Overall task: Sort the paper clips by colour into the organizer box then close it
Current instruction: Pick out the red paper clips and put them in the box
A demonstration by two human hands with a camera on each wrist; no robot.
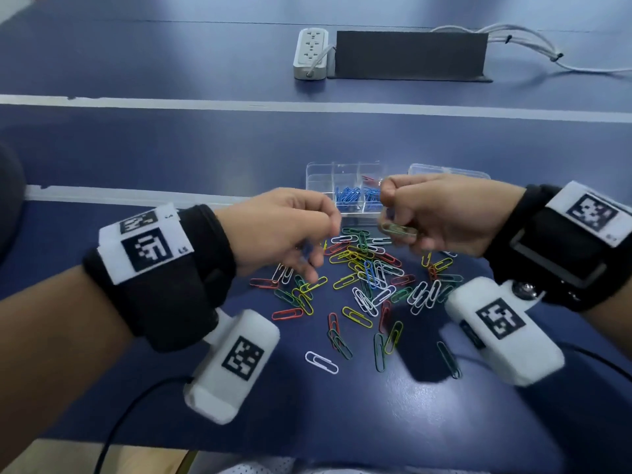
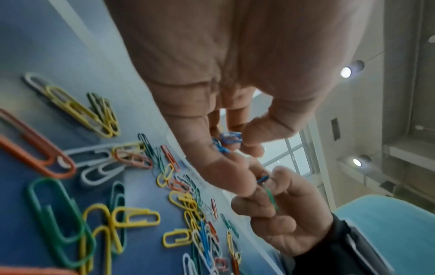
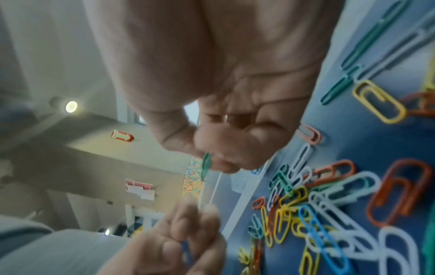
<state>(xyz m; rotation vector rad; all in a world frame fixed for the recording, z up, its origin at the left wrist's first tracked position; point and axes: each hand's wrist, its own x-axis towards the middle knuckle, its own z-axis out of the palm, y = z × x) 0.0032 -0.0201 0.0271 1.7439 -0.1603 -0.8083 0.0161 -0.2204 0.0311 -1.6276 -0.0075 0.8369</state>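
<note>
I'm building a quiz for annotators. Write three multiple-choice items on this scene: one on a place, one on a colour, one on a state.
1. Where does the organizer box stand relative to the loose clips?
A. beyond them
B. between them and the person
C. left of them

2. What colour are the clips already in the box's compartments nearest the hands?
A. yellow
B. blue
C. white

3. What is the right hand doing?
A. lying flat on the table
B. pinching a green clip
C. pressing the lid

Answers:
1 A, the head view shows the box past the heap.
2 B, blue clips fill them.
3 B, the right wrist view shows the fingers closed on it.
</note>
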